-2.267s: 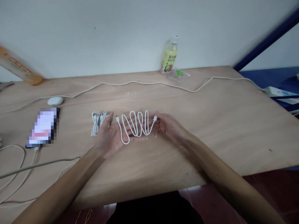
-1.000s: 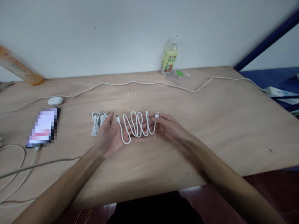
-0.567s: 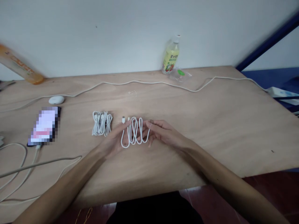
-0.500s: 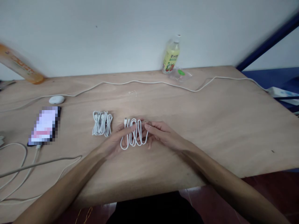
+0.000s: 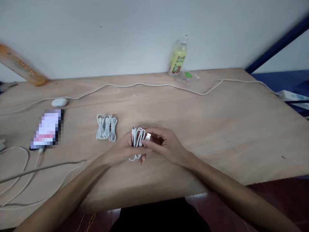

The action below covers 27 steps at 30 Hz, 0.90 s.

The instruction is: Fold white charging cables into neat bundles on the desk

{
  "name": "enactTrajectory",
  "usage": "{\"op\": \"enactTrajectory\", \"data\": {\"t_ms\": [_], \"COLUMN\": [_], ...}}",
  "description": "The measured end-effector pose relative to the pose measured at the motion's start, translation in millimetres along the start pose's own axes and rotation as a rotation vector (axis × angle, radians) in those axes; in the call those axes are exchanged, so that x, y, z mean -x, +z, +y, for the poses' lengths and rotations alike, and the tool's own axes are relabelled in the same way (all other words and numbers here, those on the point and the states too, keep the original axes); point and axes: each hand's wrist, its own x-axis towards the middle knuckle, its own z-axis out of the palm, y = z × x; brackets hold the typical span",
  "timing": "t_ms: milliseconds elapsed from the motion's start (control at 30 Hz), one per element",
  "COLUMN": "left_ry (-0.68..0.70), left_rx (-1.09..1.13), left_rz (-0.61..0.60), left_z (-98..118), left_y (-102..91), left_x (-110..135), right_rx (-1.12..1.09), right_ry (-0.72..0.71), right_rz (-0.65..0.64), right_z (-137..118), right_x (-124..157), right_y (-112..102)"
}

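Note:
A white USB cable [image 5: 138, 137], folded into several loops, is held between both hands above the front half of the table. My left hand [image 5: 124, 146] is closed around the loops from the left, its thumb lying across them. Between thumb and fingers, my right hand [image 5: 163, 141] pinches the cable by its USB plug end, which points up and away from me. Another connector stands at the top left of the loops. To the left, bundled white cables [image 5: 106, 127] lie side by side on the wooden table [image 5: 217, 129].
A phone [image 5: 47, 129] with a cable plugged in lies left, near a white earbud case [image 5: 59, 102]. A long white cord [image 5: 154, 85] crosses the back. A yellow drink bottle [image 5: 178, 59] stands by the wall beside clear plastic packaging [image 5: 188, 76]. An orange bottle [image 5: 21, 66] leans at far left.
The cable's loops, spread out before, are now gathered closer together. My right hand has turned inward and brought the USB plug up against the loops; my left thumb has moved lower across them.

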Motion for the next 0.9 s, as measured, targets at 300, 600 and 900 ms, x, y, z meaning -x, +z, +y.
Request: {"op": "enactTrajectory", "data": {"t_ms": [300,600,900], "left_ry": [-0.136,-0.237,-0.258], "left_rx": [-0.096,-0.163,-0.149], "left_rz": [-0.101,-0.244,-0.366], "left_z": [13.1,12.0,18.8], "left_y": [9.5,15.2,17.8], "left_x": [9.1,13.2,14.7], "right_rx": [0.25,0.544,0.473], "right_ry": [-0.292,-0.567,-0.639], "right_rz": [0.139,0.084,0.077], "right_z": [8.8,13.1,5.5], "right_x": [6.2,10.8,17.0], "right_y": [5.3,13.7,27.6]}}
